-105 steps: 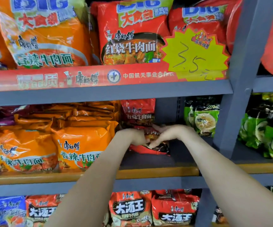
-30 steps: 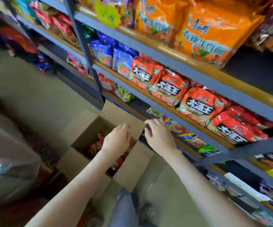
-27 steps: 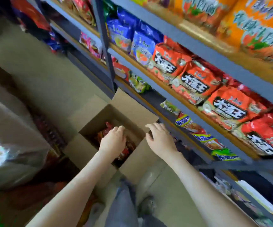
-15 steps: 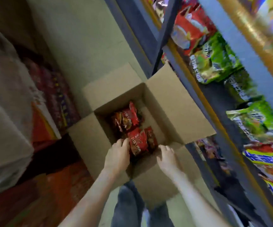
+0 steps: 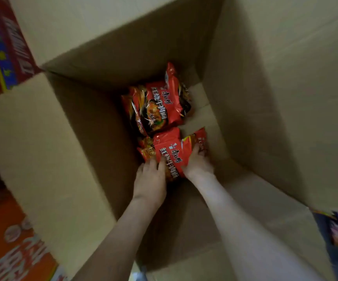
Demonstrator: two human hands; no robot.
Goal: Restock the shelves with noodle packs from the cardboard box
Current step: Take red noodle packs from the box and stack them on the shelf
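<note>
Reaching deep into the cardboard box, I have both grips on the nearest noodle pack, a red one that lies on the bottom of the box, close to the near wall. The right grip has its fingers curled over the right edge of this pack, so it is holding it. The left grip lays its fingers rather straight against the near left corner of the same pack; its thumb is hidden, so I cannot tell if it pinches or only presses. The pack is not yet lifted, as far as I can see; it rests on another pack that shows a little on its left side. Just beyond it lies a small heap of red packs, touching each other and leaning on their sides. Much of the box floor is bare cardboard, so I judge that the box is nearly finished and only a few packs are left. The shelves are not in view now, so how full they are I cannot say. What is left, I think: raise this pack out, bring it to the shelf, and then come for the last ones. Beside the box stand a red and blue carton and an orange carton.
</note>
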